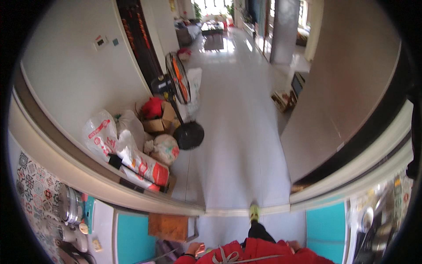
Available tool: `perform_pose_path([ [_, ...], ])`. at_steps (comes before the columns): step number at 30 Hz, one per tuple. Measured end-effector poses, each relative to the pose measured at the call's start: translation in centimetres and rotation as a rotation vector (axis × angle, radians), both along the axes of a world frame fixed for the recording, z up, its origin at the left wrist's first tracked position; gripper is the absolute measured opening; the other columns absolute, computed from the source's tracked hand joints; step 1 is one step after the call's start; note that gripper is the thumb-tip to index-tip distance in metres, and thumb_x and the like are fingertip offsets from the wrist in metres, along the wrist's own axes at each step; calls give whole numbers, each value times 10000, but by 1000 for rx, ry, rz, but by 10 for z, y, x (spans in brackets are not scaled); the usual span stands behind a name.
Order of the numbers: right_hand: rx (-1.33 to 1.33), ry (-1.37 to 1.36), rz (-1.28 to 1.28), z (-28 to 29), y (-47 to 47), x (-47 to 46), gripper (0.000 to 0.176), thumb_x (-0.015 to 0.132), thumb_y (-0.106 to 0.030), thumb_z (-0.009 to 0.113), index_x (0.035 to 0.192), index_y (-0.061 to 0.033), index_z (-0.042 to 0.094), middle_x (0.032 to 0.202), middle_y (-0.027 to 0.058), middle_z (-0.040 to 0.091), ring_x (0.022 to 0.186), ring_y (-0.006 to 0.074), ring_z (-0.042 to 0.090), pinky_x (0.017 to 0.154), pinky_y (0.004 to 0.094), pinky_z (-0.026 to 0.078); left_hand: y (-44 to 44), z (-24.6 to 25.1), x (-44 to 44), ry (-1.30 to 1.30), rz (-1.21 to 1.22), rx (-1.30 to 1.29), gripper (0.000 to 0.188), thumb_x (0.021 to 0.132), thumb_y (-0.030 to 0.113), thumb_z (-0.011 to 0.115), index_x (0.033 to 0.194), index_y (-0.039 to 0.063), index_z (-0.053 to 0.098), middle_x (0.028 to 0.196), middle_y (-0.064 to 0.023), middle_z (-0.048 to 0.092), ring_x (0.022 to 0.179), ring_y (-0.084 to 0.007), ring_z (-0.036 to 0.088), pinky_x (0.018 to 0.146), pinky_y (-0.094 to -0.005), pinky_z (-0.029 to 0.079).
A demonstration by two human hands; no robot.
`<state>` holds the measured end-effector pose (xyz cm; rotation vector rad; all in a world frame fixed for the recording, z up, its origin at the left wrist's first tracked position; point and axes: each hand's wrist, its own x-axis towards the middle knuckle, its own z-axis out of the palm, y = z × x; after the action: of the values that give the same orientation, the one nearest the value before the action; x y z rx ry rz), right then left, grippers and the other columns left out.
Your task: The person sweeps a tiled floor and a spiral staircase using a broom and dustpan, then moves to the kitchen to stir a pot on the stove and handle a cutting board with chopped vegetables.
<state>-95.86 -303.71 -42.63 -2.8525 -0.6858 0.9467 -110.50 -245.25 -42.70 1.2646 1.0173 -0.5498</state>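
Observation:
My left hand point(195, 249) hangs low beside the red jacket point(244, 250), its fingers loosely curled, with no object visible in it. Just above it stands a wooden stool point(168, 227) with a metal leg. At the jacket's other side, my right hand point(293, 246) is partly covered by the sleeve, and what its fingers do is hidden. One foot in a yellow-green shoe point(254, 213) is at the doorway's threshold point(230, 211).
Beyond the doorway, a standing fan point(178, 79), a cardboard box point(158, 123) and several plastic bags point(102, 132) line the left wall. An open box point(282, 100) lies at right. Turquoise cabinets point(135, 237) flank me, with pots point(69, 204) on the left counter.

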Motion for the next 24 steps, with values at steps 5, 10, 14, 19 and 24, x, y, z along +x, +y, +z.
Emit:
perform_pose_path([
  [5,413,149,-365,45,24,172,224,793,-295,572,747,-87,644,670,66,629,583,212,618,551,363,519,-29,78,211,11,143,-7,144,838,144,612,831,31,523,927,-126,633,830,-216,632,678,-349,562],
  [10,798,395,-1201,145,50,309,225,798,-217,667,794,-21,556,699,92,612,572,165,600,494,319,539,-48,117,346,-239,35,132,188,781,76,652,871,10,501,843,-145,619,733,-221,633,625,-357,554],
  [14,755,365,-1411,155,59,373,222,832,-248,619,824,-32,569,719,100,615,565,166,595,488,319,537,-25,107,396,-179,-73,54,226,825,136,589,981,-21,545,828,-172,641,692,-227,638,573,-349,546],
  [19,845,446,-1244,102,58,407,162,838,-174,576,921,-38,609,730,92,616,593,167,601,517,320,538,36,35,403,196,-44,25,237,856,188,483,949,-6,584,888,-179,641,714,-239,631,590,-387,537],
  [24,555,-31,-237,59,76,452,214,758,-280,530,734,-72,577,673,140,582,670,321,585,618,448,461,115,-4,592,-47,-893,176,190,837,208,491,805,29,544,727,-113,589,594,-209,547,513,-403,453],
])
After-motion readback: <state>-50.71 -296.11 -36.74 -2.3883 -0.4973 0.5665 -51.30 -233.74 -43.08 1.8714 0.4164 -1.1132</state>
